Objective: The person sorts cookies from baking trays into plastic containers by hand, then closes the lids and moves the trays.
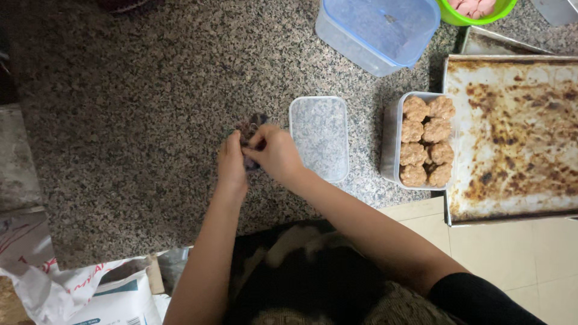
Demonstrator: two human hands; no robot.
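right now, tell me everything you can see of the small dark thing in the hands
The small dark thing is mostly hidden. It looks thin and crinkled, like a wrapper or paper cup, dark with a purplish tint. It sits low over the speckled granite counter, left of the empty clear plastic container. The left hand and right hand both pinch it with their fingers. Its exact shape cannot be told.

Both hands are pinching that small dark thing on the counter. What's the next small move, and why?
Probably keep working the small dark item between both hands where it is. The left hand and right hand both pinch it over the granite counter, and I cannot tell what it is. The lid lies just to its right and the tub of cookies is full but uncovered, so nothing else looks ready.
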